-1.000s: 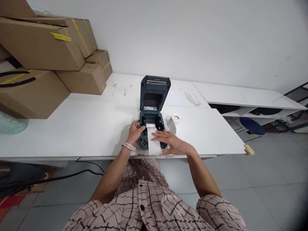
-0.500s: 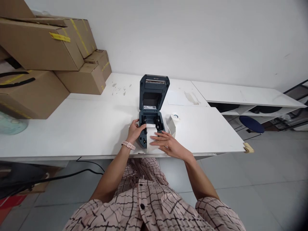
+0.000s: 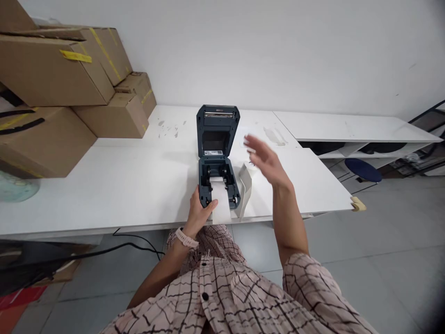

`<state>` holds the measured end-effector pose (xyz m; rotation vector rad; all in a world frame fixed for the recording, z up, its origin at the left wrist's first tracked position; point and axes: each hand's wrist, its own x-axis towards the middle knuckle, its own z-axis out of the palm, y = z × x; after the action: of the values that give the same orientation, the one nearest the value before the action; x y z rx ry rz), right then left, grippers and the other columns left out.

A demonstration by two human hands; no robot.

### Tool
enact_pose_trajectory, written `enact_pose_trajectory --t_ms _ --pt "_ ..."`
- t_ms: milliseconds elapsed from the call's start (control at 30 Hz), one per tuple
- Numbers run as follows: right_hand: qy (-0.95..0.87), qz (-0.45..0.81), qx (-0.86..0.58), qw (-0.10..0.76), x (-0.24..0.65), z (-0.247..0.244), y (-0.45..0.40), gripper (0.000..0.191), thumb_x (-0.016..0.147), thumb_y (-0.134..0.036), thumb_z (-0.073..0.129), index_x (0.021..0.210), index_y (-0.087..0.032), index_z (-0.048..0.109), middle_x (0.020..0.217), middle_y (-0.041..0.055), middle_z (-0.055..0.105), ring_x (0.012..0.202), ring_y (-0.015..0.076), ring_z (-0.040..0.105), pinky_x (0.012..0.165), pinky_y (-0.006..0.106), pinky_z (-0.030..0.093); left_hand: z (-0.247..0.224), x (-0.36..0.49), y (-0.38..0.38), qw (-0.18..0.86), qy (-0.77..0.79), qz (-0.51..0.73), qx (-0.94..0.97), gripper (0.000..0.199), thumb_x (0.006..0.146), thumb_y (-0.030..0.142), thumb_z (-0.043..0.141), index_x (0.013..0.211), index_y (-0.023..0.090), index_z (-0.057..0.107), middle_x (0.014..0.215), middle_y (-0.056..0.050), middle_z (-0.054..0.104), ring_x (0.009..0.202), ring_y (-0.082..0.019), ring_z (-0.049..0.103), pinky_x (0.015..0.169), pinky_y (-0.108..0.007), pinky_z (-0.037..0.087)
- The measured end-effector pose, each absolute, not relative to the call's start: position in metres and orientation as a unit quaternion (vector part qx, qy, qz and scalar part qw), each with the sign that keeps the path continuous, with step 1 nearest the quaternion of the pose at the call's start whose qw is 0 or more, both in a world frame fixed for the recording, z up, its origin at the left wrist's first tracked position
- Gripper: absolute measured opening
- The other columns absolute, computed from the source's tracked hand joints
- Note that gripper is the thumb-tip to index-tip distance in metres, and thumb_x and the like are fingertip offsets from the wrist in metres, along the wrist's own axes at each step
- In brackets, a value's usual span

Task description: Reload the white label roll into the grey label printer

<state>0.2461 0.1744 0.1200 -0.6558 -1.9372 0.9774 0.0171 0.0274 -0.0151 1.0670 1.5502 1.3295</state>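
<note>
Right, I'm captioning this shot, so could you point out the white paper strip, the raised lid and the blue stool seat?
White paper strip (image 3: 221, 207): head view, upper surface, lower half.
Raised lid (image 3: 218, 123): head view, inner face.
Blue stool seat (image 3: 363, 170): head view, top surface.

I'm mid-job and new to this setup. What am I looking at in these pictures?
There is no robot: these are a person's bare hands, seen by one camera worn on the head, looking forward and down. On the white table stands a dark machine, lid raised, with a white paper strip running out towards you. The left hand is at its near left corner, thumb on the strip. The right hand, blurred, is raised and looks empty. Beside the machine is a white roll; cardboard boxes are stacked at the left.
</note>
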Motion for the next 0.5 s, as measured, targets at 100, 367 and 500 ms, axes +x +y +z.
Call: enact_pose_trajectory --t_ms 100,367,500 --pt "-0.713 0.396 -0.297 0.496 0.208 0.138 0.238 0.079 0.092 -0.081 0.041 0.158 -0.038 0.034 0.168 0.0015 0.033 0.156 0.0303 0.032 0.124 0.06 0.029 -0.01 0.026 0.012 0.449 0.619 0.493 0.416 0.102 0.079 0.056 0.077 0.162 0.028 0.025 0.164 -0.017 0.035 0.151 -0.036 0.036 0.114 -0.046 0.042" --pt "-0.727 0.384 -0.294 0.488 0.174 0.145 0.237 0.085 0.091 -0.087 0.017 0.152 -0.034 0.041 0.159 0.0028 0.045 0.154 0.0327 0.032 0.124 0.061 0.025 0.001 0.016 -0.002 0.5 0.572 0.511 0.402 0.082 0.09 0.059 0.063 0.162 0.034 0.031 0.162 -0.008 0.045 0.148 -0.032 0.044 0.113 -0.042 0.048" --pt "-0.711 0.337 -0.349 0.509 0.195 0.112 0.142 0.054 0.101 -0.069 0.034 0.141 -0.039 0.054 0.145 0.0017 0.057 0.145 0.0297 0.045 0.123 0.055 0.033 -0.012 0.006 0.0 0.515 0.56 0.54 0.359 0.069 0.095 0.067 0.046 0.153 0.029 0.049 0.158 -0.008 0.051 0.146 -0.029 0.047 0.115 -0.043 0.047"
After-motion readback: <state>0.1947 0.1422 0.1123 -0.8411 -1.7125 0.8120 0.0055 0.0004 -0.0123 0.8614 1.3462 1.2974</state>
